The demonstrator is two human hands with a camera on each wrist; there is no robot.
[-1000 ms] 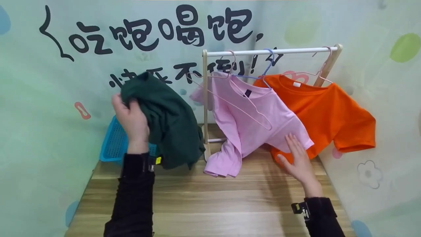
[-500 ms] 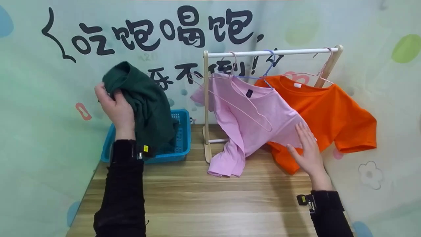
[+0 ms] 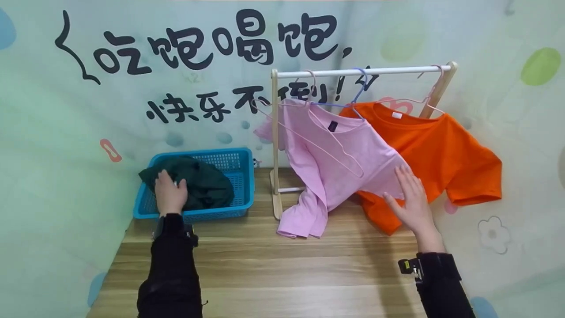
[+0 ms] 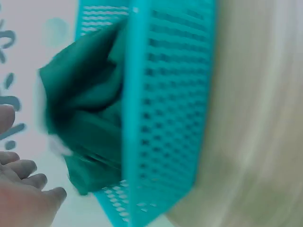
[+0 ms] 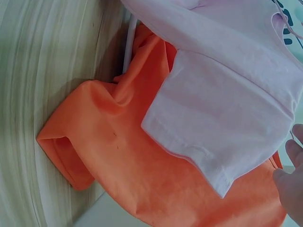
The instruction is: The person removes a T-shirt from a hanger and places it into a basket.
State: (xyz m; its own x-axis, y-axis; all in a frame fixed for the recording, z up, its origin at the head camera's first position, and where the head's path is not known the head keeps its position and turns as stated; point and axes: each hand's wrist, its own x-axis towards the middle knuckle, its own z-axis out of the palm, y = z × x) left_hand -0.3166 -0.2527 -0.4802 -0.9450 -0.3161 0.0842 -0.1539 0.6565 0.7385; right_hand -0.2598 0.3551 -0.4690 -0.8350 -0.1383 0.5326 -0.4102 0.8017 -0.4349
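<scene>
A dark green garment [image 3: 203, 183] lies bunched in the blue plastic basket [image 3: 245, 176]. Over its left side is my left hand [image 3: 171, 194]; in the left wrist view the fingers [image 4: 28, 182] are loose and apart from the cloth. Nothing is held in that hand. My right hand [image 3: 415, 203] has its fingers extended beside the sleeve of a pink T-shirt [image 3: 344, 150]. Whether the fingertips [image 5: 294, 150] touch the pink cloth I cannot tell. Behind the pink shirt hangs an orange T-shirt [image 3: 446, 159], partly covered by it.
A small clothes rack [image 3: 384, 70] with a white bar and wooden legs stands on the wood-grain table [image 3: 282, 274]. From the bar hang a blue hanger [image 3: 361, 88] and pink hangers [image 3: 312, 84]. A printed backdrop [image 3: 110, 110] closes off the back and sides.
My left hand has carried the green garment left and down into the basket and let go of it. The right hand has shifted slightly right beside the pink sleeve.
</scene>
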